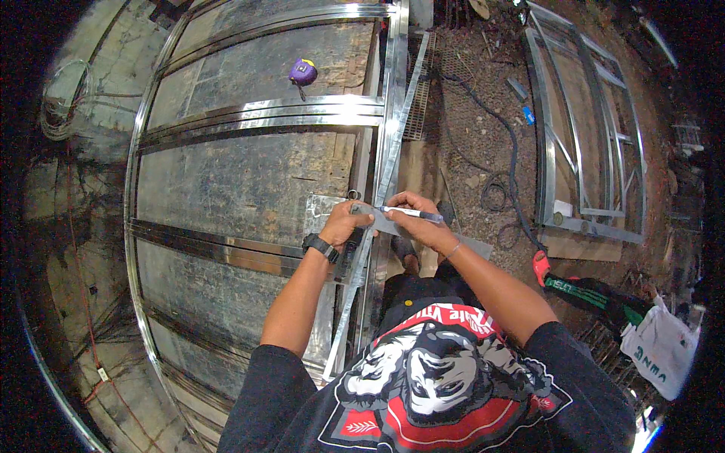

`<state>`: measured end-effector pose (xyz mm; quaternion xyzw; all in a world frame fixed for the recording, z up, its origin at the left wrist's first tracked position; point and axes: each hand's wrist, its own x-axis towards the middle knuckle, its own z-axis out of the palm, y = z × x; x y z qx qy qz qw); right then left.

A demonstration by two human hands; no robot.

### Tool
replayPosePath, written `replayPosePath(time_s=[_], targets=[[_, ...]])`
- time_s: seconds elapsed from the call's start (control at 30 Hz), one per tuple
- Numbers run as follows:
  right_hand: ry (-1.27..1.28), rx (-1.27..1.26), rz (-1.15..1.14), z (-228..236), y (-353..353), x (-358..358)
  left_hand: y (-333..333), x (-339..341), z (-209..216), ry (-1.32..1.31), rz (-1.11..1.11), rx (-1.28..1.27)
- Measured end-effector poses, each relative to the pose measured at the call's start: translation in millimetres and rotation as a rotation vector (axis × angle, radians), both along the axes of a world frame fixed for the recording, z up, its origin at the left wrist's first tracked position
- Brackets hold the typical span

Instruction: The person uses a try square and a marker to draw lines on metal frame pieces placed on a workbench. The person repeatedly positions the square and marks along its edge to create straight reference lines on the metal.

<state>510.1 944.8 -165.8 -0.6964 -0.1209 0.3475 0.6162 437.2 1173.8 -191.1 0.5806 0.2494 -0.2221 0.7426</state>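
Note:
My right hand (432,233) is closed around a white marker pen (411,214) with a dark end. Its tip points left, toward my other hand. My left hand (342,226), wearing a black wristwatch, grips a flat grey metal piece (387,225) with thumb and fingers. Under both hands a long, narrow metal strip (398,143) runs slantwise along the right side of a shiny metal frame (260,112). Beside my left fingers lies a small metal plate (321,209). Whether the pen tip touches the metal cannot be made out.
A purple tape measure (303,72) rests on the dark board (242,174) within the frame. Right of me, a second metal frame (547,151) lies on the ground near a black cable (502,124). Further off are a red-and-black tool (541,266) and a white bag (661,351).

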Motion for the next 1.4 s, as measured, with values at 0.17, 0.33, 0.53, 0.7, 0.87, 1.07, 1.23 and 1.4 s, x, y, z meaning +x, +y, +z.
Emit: replayPosePath(time_s=[0.17,0.33,0.53,0.7,0.87,1.07,1.23,1.4], targets=[[-0.047,-0.022,0.048,8,-4,0,2,0,-1,-0.036,-0.039,0.054],[-0.094,-0.074,-0.008,11,-20,-5,1,0,-1,-0.127,-0.058,0.147],[-0.662,-0.257,-0.108,17,-63,-25,1,1,3,-0.026,-0.018,-0.014],[-0.72,-0.364,0.13,-7,-89,-39,7,0,-11,-0.072,-0.029,0.006],[-0.712,-0.349,0.185,1,-87,-48,19,-4,-5,-0.003,0.004,-0.168],[-0.641,-0.198,0.211,3,-88,-67,24,-7,23,0.083,-0.057,-0.303],[-0.661,-0.205,0.151,-9,-82,-73,30,-21,14,0.114,-0.06,-0.202],[-0.688,-0.167,0.169,-17,-85,-66,42,-22,-7,0.051,-0.205,-0.23]])
